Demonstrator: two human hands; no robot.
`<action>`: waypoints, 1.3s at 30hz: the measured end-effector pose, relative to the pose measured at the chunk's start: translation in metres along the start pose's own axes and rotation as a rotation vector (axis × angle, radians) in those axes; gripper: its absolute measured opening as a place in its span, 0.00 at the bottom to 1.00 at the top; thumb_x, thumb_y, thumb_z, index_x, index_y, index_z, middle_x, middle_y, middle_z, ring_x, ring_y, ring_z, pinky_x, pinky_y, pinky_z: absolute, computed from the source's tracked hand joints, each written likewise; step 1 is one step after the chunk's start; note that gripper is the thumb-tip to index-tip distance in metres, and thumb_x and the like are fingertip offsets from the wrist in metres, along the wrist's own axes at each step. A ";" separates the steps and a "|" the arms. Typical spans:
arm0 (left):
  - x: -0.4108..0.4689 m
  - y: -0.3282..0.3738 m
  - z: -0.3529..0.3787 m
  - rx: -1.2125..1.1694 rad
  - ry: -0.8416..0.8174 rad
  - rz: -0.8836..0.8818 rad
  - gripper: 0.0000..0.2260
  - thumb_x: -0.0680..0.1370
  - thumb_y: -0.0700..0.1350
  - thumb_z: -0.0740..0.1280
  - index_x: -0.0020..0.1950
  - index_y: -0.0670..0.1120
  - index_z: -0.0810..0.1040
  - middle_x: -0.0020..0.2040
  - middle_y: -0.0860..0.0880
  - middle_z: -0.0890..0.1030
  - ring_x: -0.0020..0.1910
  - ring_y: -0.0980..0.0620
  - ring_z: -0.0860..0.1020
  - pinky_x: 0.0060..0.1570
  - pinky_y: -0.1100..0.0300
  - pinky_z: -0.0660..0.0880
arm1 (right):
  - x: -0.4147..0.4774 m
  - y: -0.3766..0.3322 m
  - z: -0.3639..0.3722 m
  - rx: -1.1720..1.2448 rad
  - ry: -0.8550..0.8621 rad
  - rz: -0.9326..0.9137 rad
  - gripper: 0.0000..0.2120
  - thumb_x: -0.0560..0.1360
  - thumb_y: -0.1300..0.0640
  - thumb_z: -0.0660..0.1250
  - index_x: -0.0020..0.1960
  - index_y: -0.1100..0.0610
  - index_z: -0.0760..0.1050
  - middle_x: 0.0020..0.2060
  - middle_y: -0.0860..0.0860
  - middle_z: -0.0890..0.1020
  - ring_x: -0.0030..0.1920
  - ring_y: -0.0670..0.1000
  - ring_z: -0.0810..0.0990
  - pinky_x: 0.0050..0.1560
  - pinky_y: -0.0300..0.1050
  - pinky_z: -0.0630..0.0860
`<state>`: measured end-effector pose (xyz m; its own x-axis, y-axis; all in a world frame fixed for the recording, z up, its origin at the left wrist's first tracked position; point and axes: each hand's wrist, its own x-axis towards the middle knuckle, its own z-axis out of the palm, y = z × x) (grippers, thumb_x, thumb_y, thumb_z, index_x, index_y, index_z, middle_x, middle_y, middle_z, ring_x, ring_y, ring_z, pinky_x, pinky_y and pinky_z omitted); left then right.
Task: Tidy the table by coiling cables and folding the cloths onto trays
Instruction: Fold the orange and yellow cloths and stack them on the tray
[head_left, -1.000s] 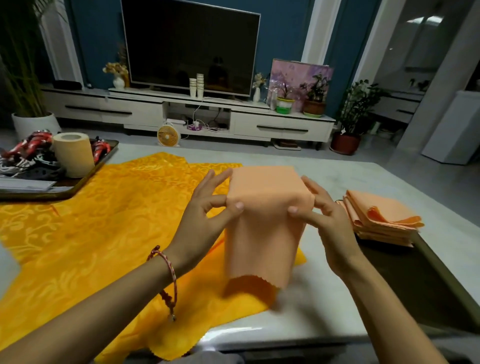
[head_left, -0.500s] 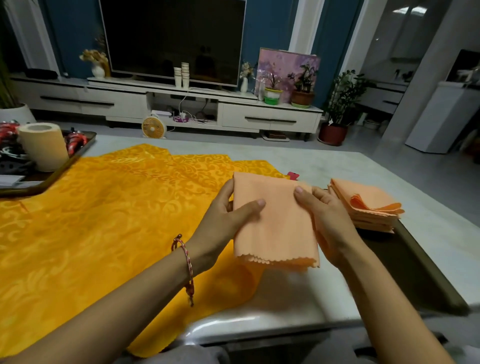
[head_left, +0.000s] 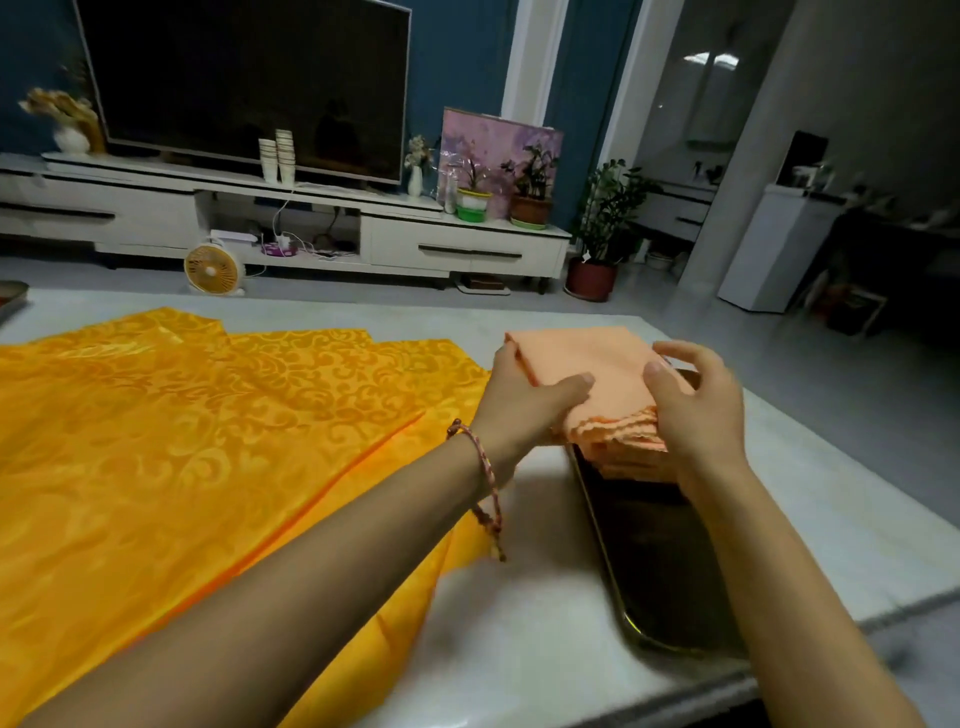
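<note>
- Left hand (head_left: 519, 402) and right hand (head_left: 698, 415) each pinch one side of the folded cloth (head_left: 587, 364), thumbs on top. The hands are apart with the cloth between them.
- Cloth sits squarely over the stack (head_left: 623, 452). I cannot tell whether it is touching or just above.
- Stack occupies the far end of the tray (head_left: 660, 571), whose long axis runs away from me. Right hand is nearer the tray.
- Judgement: lower straight down, then release.
- Yellow cloth (head_left: 208, 441) lies spread on the surface (head_left: 519, 649), left of the tray.
- No legible writing.
</note>
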<state>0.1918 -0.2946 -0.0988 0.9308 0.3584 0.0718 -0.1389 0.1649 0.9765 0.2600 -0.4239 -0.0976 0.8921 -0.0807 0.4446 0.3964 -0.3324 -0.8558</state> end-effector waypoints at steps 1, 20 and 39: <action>0.012 0.002 0.011 0.047 -0.021 0.024 0.29 0.73 0.38 0.70 0.70 0.45 0.60 0.63 0.40 0.74 0.60 0.42 0.76 0.57 0.43 0.75 | 0.013 0.003 -0.004 -0.020 0.056 -0.015 0.06 0.78 0.56 0.61 0.54 0.48 0.73 0.49 0.45 0.73 0.48 0.47 0.76 0.42 0.44 0.76; 0.074 -0.094 0.054 0.992 -0.238 0.036 0.26 0.80 0.61 0.47 0.76 0.60 0.42 0.77 0.42 0.40 0.76 0.41 0.42 0.72 0.44 0.46 | 0.054 0.112 -0.003 -0.676 -0.009 0.129 0.21 0.81 0.48 0.52 0.71 0.54 0.65 0.67 0.60 0.70 0.66 0.61 0.66 0.66 0.57 0.64; -0.151 -0.002 -0.259 1.567 -0.218 -0.350 0.51 0.64 0.77 0.55 0.77 0.50 0.45 0.78 0.47 0.46 0.76 0.50 0.47 0.72 0.60 0.49 | -0.136 -0.046 0.079 0.019 -0.538 0.247 0.10 0.76 0.66 0.61 0.56 0.59 0.74 0.52 0.57 0.79 0.49 0.57 0.78 0.51 0.53 0.75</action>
<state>-0.0365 -0.1109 -0.1642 0.8877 0.3539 -0.2946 0.4148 -0.8923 0.1780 0.1375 -0.3231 -0.1397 0.9410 0.3360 0.0395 0.1627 -0.3473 -0.9235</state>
